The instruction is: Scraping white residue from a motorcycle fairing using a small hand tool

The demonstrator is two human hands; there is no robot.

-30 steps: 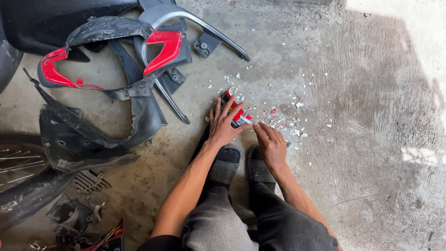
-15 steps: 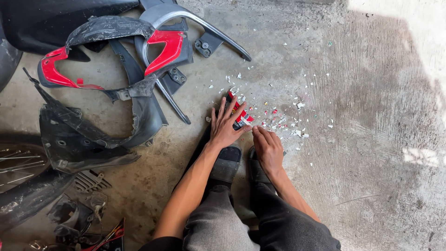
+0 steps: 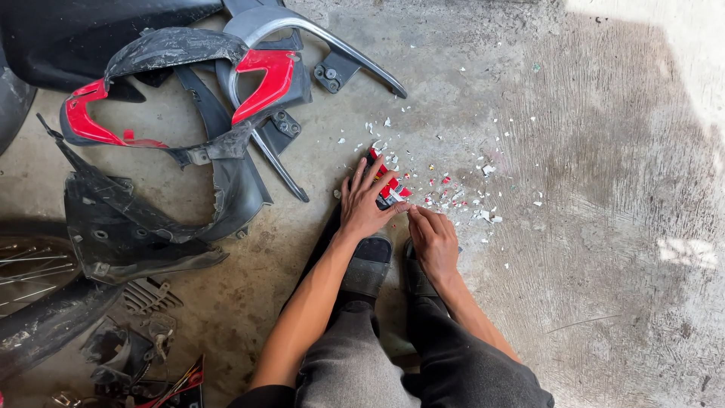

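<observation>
Head view: left hand (image 3: 364, 205) flat, fingers spread, pressing red plastic piece (image 3: 388, 183); right hand (image 3: 432, 240) pinching its edge; shards (image 3: 461, 193) on rough concrete floor (image 3: 604, 151).

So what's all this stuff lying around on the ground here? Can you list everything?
red panel piece: one, red with black and white, under the left hand
paint chips: many, white and red, scattered on the floor past the hands
bodywork panels: several, black and red, heaped upper left
grab rail: one, grey, top centre
small parts: several, dark, lower left
concrete floor: grey, stained
shoes: two, dark
trousers: grey
left hand: pressing on the piece
right hand: fingertips at the piece's edge
</observation>
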